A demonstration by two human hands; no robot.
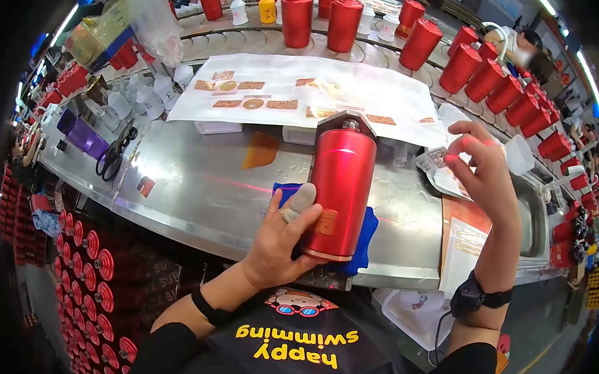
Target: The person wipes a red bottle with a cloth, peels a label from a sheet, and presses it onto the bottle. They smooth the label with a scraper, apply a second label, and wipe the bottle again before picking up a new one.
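Observation:
A shiny red bottle (345,182) lies on its side over a blue cloth (364,240), its metal neck pointing away from me. Near its base it bears a small gold-orange label (327,221). My left hand (280,236) grips the bottle's lower left side, with a covering on one finger. Raised to the right of the bottle, my right hand (478,161) has its fingers curled and thumb near the fingertips; whether something small is between them is too small to tell. Beyond the bottle lies a white sheet (277,79) with gold and brown labels.
Black scissors (114,155) and a purple bottle (84,136) are at the left. Several red bottles (345,23) stand on the curved conveyor behind. A sink (531,217) is at the right. Another person (519,46) sits at the far right.

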